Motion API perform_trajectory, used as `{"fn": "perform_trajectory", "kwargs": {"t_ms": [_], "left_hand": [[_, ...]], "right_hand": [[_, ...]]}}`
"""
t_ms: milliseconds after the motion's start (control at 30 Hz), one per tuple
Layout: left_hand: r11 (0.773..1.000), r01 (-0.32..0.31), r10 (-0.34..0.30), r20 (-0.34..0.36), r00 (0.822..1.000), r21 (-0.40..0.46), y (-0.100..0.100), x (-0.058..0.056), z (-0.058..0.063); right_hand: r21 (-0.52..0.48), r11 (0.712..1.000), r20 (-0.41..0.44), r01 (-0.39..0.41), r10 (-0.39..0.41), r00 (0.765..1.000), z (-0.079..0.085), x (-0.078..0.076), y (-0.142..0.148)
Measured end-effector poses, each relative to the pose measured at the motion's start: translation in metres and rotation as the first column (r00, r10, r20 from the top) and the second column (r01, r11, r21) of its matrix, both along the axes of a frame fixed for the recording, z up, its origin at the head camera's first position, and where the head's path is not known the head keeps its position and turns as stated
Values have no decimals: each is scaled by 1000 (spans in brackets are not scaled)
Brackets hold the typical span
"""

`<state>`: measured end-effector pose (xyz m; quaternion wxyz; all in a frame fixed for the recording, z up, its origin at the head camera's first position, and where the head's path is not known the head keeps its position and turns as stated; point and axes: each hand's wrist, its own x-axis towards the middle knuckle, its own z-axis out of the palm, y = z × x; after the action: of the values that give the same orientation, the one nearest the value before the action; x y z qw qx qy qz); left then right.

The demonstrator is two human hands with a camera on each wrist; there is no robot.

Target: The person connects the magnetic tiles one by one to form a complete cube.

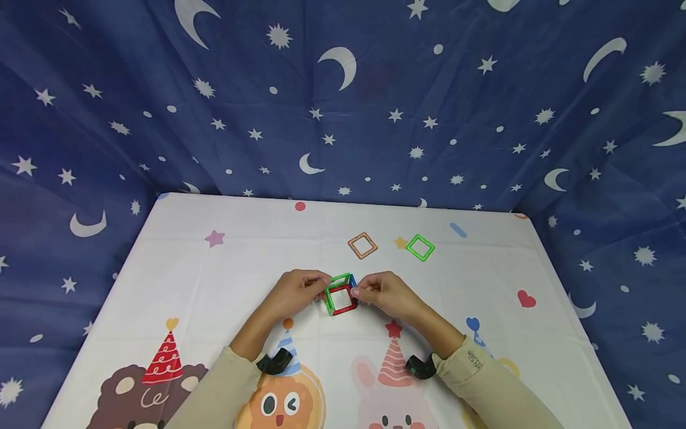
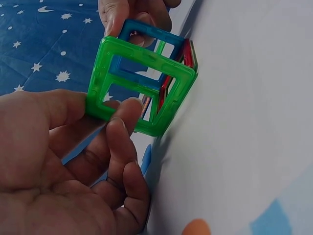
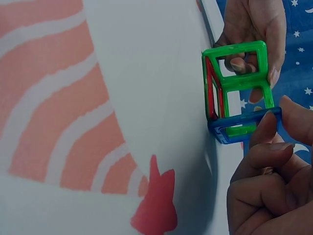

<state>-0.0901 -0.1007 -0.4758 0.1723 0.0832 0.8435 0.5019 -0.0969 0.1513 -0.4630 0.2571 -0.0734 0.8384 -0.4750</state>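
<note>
Head view: the left hand (image 1: 295, 292) and right hand (image 1: 388, 292) are holding a hollow magnetic-tile cube (image 1: 339, 287) midway between them, an orange tile (image 1: 354, 251) and a green tile (image 1: 412, 241) lying beyond on the white surface (image 1: 177, 256). Left wrist: that hand is pinching a glossy, translucent green square (image 2: 146, 58). Right wrist: that hand is pinching a blue square (image 3: 244, 118).
</note>
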Motion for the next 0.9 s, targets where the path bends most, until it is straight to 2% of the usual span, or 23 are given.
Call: {"fn": "perform_trajectory", "kwargs": {"t_ms": [200, 367, 633, 900], "left_hand": [[1000, 21, -21, -10, 1000, 5, -1, -1, 0], [999, 35, -35, -10, 999, 4, -3, -2, 1], [998, 58, -58, -8, 998, -5, -2, 0, -1], [989, 144, -145, 33, 989, 46, -1, -1, -2]], "right_hand": [[2, 1000, -18, -1, 1, 1000, 2, 1, 1], [49, 998, -101, -25, 30, 994, 4, -2, 2], [146, 988, -273, -54, 92, 958, 3, -13, -1], [159, 987, -345, -18, 72, 936, 3, -31, -6]]}}
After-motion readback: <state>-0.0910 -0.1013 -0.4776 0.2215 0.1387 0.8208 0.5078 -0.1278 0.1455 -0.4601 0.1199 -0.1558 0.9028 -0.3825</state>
